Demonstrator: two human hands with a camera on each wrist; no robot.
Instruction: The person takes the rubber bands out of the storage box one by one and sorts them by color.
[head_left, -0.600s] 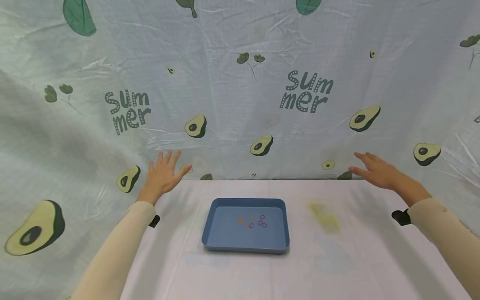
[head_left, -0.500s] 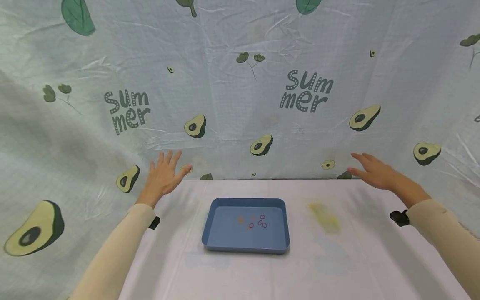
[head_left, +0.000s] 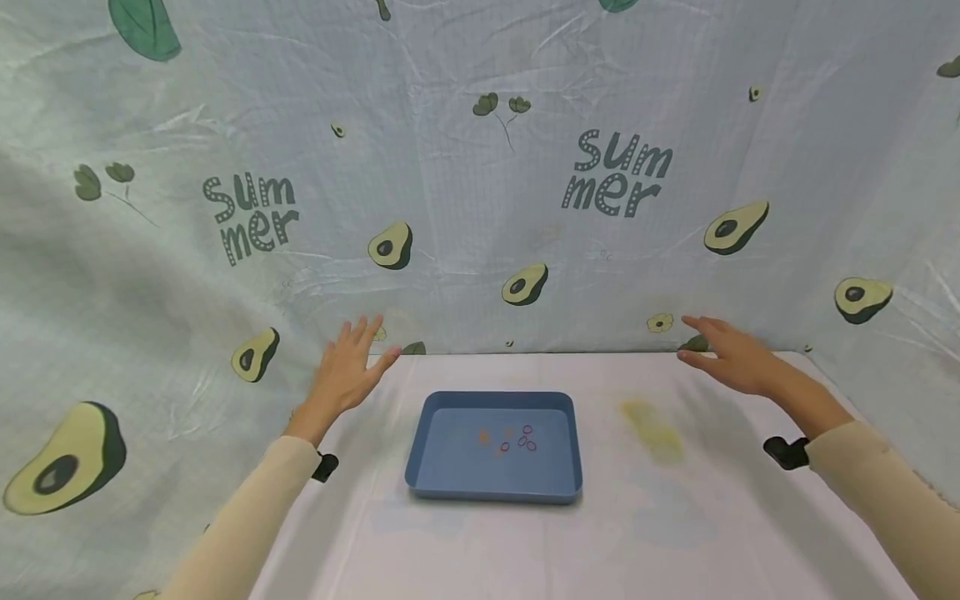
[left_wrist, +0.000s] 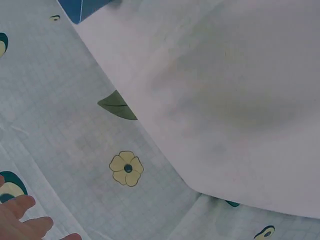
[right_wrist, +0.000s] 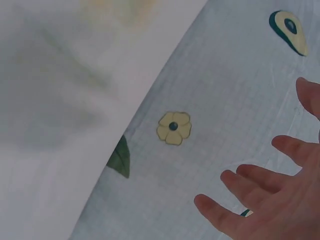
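Observation:
A shallow blue tray [head_left: 495, 487] lies on the white table between the two hands. Small thin rings [head_left: 527, 446], some pinkish red and some orange, lie loosely inside it. Off the tray's left side, my left hand [head_left: 347, 379] hovers over the table with fingers spread and nothing held. On the opposite side my right hand [head_left: 731, 357] is also raised, its fingers extended and apart, touching nothing. In the right wrist view several fingers [right_wrist: 250, 190] of that hand reach in from the right. The left wrist view catches only some fingertips and a blue tray corner [left_wrist: 82, 7].
A white covered table [head_left: 480, 550] meets a hanging cloth [head_left: 450, 183] printed with avocados and lettering at its back edge. A yellow patch [head_left: 652, 431] marks the surface right of the tray. Dark straps with small devices sit at both wrists.
Both hands have moved inward toward the tray, the left to the right and the right to the left. The head view has tilted slightly down. The tray and rings stay put.

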